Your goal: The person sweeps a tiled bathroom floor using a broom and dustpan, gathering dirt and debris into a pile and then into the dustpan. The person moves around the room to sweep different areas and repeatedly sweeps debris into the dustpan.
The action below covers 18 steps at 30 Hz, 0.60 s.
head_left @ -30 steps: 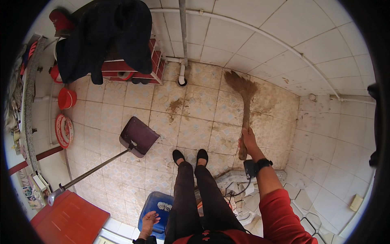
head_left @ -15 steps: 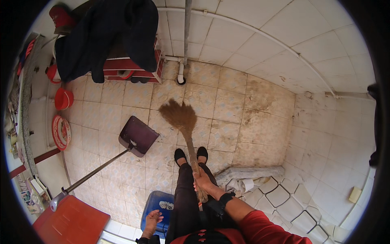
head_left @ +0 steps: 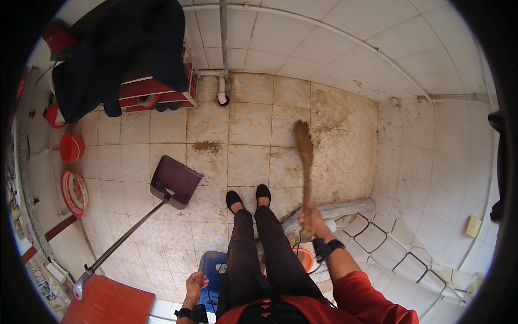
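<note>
- Broom (head_left: 304, 156): in the right hand (head_left: 315, 220), its handle running outward from the grip; the bristle end lies beyond the grip, slightly to its left, above the stained floor (head_left: 248, 119). It is blurred, so I cannot tell whether the bristles touch the tiles.
- Right hand: fingers wrapped round the handle near its lower end, a dark band on the wrist.
- Left hand (head_left: 195, 283): nearer the body and left of the grip, fingers loosely bent and free, just beside a blue box (head_left: 211, 267).
- Shoes (head_left: 263, 194): left of the grip and slightly beyond it.
- Dustpan (head_left: 176, 181): well left of the grip and a little farther out, its long handle slanting back toward a red board (head_left: 110, 302).
- Dirt patch (head_left: 208, 146): beyond the grip to the left, between dustpan and drainpipe (head_left: 222, 92).
- Bucket (head_left: 72, 147) and basin (head_left: 74, 193): far left of the grip, past the dustpan.
- Stone ledge (head_left: 350, 209): just right of the grip.
</note>
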{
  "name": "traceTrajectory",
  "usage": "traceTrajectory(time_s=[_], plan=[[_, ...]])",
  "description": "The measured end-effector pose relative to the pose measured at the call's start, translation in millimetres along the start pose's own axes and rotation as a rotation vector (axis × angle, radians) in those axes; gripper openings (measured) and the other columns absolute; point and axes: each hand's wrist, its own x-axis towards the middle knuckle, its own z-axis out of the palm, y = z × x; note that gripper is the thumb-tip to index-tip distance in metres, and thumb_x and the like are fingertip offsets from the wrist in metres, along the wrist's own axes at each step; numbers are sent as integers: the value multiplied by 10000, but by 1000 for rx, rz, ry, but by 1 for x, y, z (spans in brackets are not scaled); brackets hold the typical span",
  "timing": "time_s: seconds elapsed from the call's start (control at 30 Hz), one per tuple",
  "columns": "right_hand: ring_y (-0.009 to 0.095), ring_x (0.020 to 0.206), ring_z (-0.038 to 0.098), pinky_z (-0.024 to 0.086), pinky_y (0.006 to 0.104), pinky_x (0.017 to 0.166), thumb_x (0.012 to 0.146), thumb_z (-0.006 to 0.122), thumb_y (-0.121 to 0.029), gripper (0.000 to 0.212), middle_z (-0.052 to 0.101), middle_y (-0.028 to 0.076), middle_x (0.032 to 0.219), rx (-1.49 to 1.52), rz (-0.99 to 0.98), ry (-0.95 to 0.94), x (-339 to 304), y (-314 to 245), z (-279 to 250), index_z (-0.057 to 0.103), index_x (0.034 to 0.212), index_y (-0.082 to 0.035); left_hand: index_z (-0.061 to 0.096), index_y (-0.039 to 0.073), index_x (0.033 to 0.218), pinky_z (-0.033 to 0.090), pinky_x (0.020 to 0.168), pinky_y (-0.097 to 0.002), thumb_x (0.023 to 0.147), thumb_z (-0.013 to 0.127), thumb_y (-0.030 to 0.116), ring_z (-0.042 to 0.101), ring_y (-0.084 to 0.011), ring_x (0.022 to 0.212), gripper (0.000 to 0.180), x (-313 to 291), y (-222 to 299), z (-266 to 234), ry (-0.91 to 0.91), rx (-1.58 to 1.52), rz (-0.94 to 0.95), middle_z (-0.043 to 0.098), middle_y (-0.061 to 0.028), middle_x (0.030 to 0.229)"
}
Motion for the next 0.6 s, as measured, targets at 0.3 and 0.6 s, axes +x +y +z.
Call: traceTrajectory(time_s=[0.3,0.6], plan=[[156,555,493,462,295,477,951,427,-350,312,502,83,729,-102,142,-229,-59,107,116,400,1182,-141,558,38,1116,529,646,-276,917,531,169,643,-179,756,239,6,42,7,-93,74,57,641,-101,961],[134,611,512,442,265,492,888,592,-261,243,518,71,786,350,157,-651,-88,0,17,453,1040,-132,565,63,1061,541,587,-292,886,530,140,645,-202,707,195,24,81,8,64,179,135,639,-116,924]])
